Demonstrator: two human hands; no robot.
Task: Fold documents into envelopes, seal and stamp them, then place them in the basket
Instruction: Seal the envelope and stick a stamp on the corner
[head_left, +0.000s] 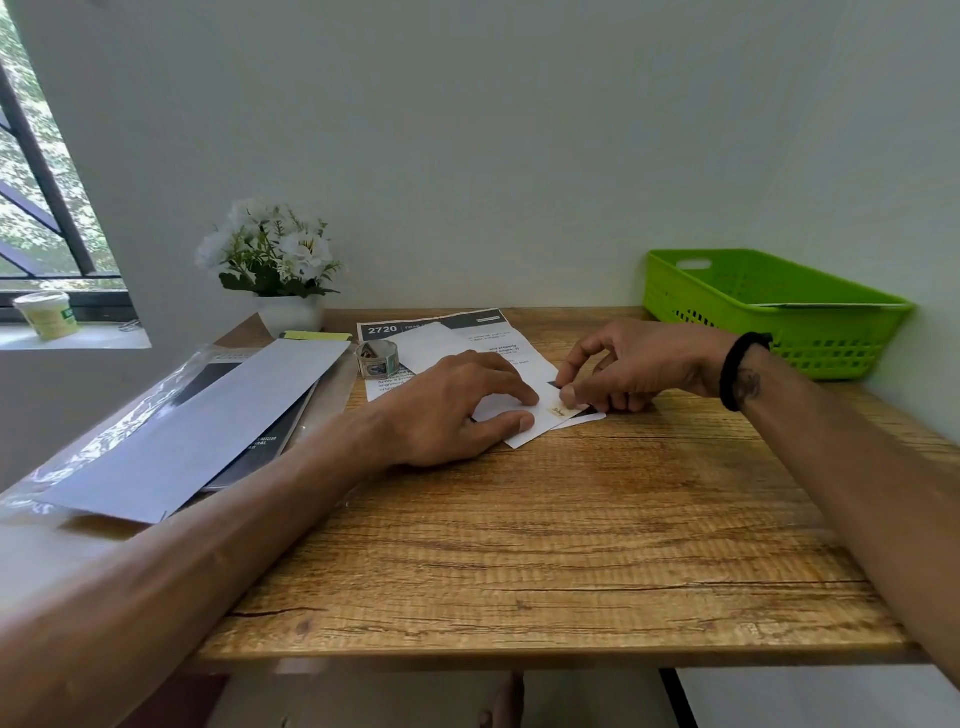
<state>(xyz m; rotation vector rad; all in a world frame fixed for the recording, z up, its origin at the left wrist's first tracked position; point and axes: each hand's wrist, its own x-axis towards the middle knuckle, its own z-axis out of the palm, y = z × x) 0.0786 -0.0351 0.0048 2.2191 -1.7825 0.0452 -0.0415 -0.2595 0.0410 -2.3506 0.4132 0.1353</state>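
1. The wooden surface (545, 545) fills the lower half of the view, set against a pale wall, with a window to the far left.
2. A green basket (769, 306) with perforated walls sits at the back right corner of the surface; a flat white edge shows inside it along the near rim.
3. On the left side of the surface, a large pale envelope (208, 421) lies tilted on top of a dark booklet and a clear plastic sleeve (104, 441).
4. A white pot of white flowers (270, 260) stands at the back left, against the wall.
5. A printed sheet (493, 332) with "2720" in its dark header lies flat near the middle back of the surface.
6. The white envelope (524, 431) being worked on lies on top of that sheet, its near corner reaching onto the bare wood.
7. The left hand (457, 405) lies palm down with fingers spread, pressing the envelope flat.
8. The right hand (634, 369), with a black band at the wrist, has its fingers curled and its fingertips pressed on the envelope's right corner.
9. A roll of stamps (376, 359) stands just left of the left hand, touching the printed sheet.
10. A small tan stamp (560, 410) sits on the envelope's right corner, right under the right fingertips.
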